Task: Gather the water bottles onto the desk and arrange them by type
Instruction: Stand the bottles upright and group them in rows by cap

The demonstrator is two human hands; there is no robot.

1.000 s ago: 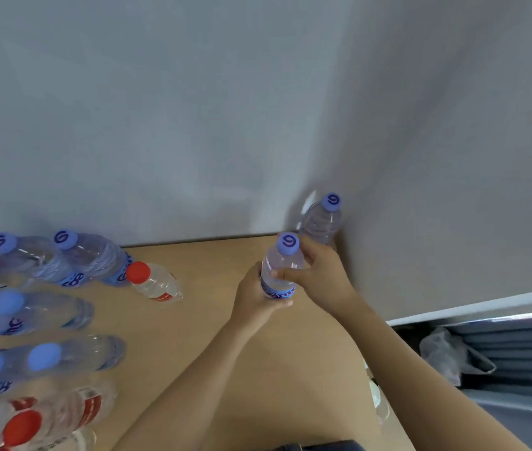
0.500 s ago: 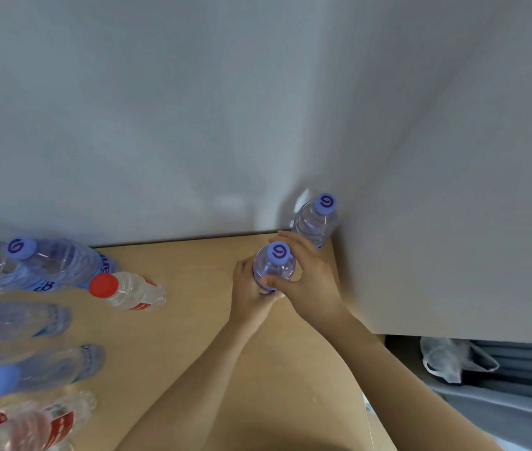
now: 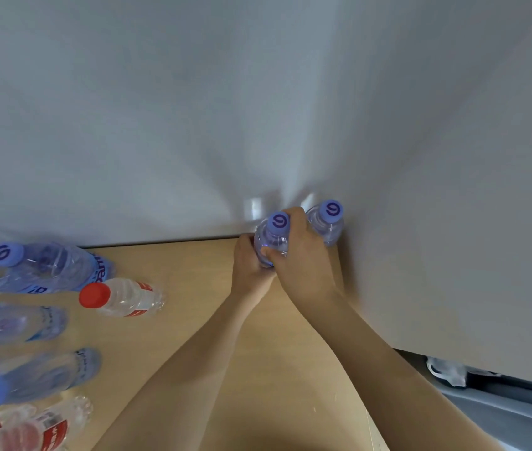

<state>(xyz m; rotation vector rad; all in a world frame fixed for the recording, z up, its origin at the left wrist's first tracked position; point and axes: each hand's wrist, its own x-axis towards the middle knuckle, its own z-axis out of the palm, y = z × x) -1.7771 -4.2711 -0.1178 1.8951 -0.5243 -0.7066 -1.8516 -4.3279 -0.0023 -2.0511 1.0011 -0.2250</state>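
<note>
Both hands grip one upright blue-capped bottle (image 3: 274, 234) at the desk's far right corner. My left hand (image 3: 247, 266) wraps its lower left side. My right hand (image 3: 302, 252) covers its right side, fingers curled up to the cap. Directly to its right a second blue-capped bottle (image 3: 327, 221) stands against the side wall, touching my right hand. At the left of the wooden desk (image 3: 199, 278) stand several blue-capped bottles (image 3: 40, 266) and a red-capped bottle (image 3: 121, 297). More red-labelled bottles (image 3: 30, 429) show at the bottom left.
White walls meet at the corner behind the two bottles, closing in the desk's back and right side. Beyond the desk's right edge, lower down, lies a grey surface with a crumpled white bag (image 3: 446, 374).
Both hands have carried the held bottle back and to the right, from mid-desk up to the corner, next to the bottle that stands there.
</note>
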